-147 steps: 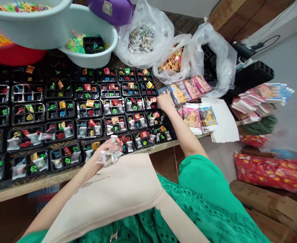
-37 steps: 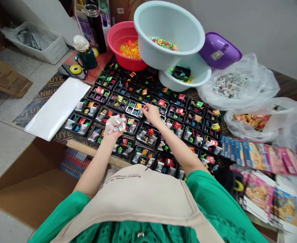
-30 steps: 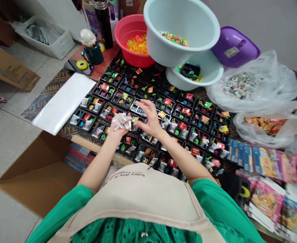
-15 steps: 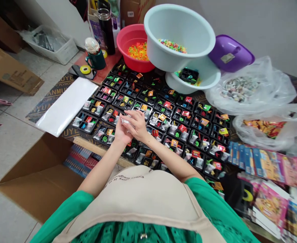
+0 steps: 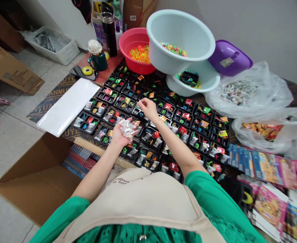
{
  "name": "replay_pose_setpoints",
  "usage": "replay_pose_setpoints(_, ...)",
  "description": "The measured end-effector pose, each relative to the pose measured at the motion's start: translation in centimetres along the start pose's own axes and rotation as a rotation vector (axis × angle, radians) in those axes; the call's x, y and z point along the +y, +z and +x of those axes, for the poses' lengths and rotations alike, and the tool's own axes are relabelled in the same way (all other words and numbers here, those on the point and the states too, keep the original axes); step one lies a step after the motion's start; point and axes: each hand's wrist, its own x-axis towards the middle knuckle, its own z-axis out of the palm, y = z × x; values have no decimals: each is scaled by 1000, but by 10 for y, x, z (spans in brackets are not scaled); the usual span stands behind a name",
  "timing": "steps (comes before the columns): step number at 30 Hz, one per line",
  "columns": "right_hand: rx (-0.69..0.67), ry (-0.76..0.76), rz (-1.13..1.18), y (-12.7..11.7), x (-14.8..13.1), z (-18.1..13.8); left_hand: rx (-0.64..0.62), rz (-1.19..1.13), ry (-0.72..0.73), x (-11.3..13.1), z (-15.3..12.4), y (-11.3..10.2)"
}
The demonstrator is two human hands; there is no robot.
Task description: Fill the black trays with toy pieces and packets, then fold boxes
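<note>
My left hand (image 5: 120, 135) is palm up, its fingers curled around a loose heap of small white packets (image 5: 128, 129). Farther out, my right hand (image 5: 149, 108) pinches thumb against fingers over a black compartment tray (image 5: 137, 113). A whitish bit at those fingertips looks like one more packet, though it is partly covered. Rows of black divided trays (image 5: 87, 123) lie beneath both hands. In their compartments sit small coloured plastic pieces, orange, red or yellow sachets, and, in many of the nearer trays, white packets.
Behind the trays stand a red basin (image 5: 135, 32) and pale blue basins (image 5: 181, 20) with colourful pieces. At right lie a plastic bag of white packets (image 5: 239, 89), a bag of sachets (image 5: 263, 130) and printed boxes (image 5: 262, 165). White sheets (image 5: 68, 106) lie left, above an open carton (image 5: 36, 168).
My hands were together over the trays and have parted. The right has moved away from my body to a farther tray; the left has turned palm up, showing the packets.
</note>
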Motion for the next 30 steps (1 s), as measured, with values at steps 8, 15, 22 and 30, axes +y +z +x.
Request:
replay_pose_setpoints(8,-207,54,-301,13,18,16,30,31,119,13,0,-11)
replay_pose_setpoints(15,-43,-24,-355,11,11,1,7,57,94,17,1,-16)
replay_pose_setpoints(22,-459,-299,-374,-17,-25,-69,-43,131,211,36,-7,-23)
replay_pose_setpoints(30,-731,-286,-677,-33,-9,-136,-45,210,144,39,-5,-35)
